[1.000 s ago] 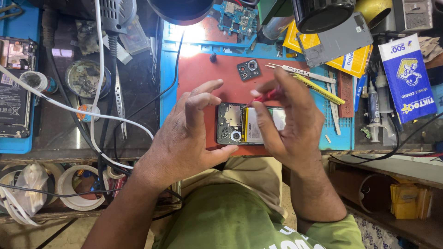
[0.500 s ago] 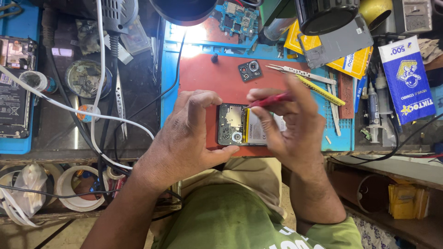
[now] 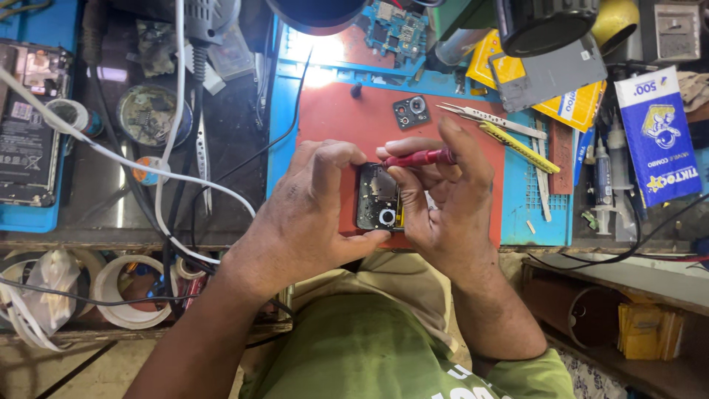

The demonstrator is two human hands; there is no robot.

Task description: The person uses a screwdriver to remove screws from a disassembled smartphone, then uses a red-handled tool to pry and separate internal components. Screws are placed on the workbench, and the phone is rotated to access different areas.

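Note:
An opened phone [image 3: 378, 198] with its back off lies on the red work mat [image 3: 347, 118], its circuit parts and round camera opening showing. My left hand [image 3: 306, 214] clamps the phone's left end, fingers curled over its top edge and thumb under its near edge. My right hand [image 3: 443, 199] grips a thin red-handled screwdriver [image 3: 417, 157], held sideways over the phone's upper edge. Its tip is hidden behind my fingers. My right palm covers the phone's right half.
A small square camera module [image 3: 411, 111] lies on the mat beyond my hands. Metal tweezers [image 3: 487, 119] and a yellow-handled tool [image 3: 521, 146] rest at the right. Another opened phone [image 3: 26, 122] lies far left. White cable [image 3: 133, 164], tape rolls [image 3: 133, 292] and a blue packet [image 3: 659, 133] crowd the bench.
My hands have closed in over the phone, hiding more of it. The red screwdriver has swung to lie level across the phone's top edge, with my right fingers wrapped around it.

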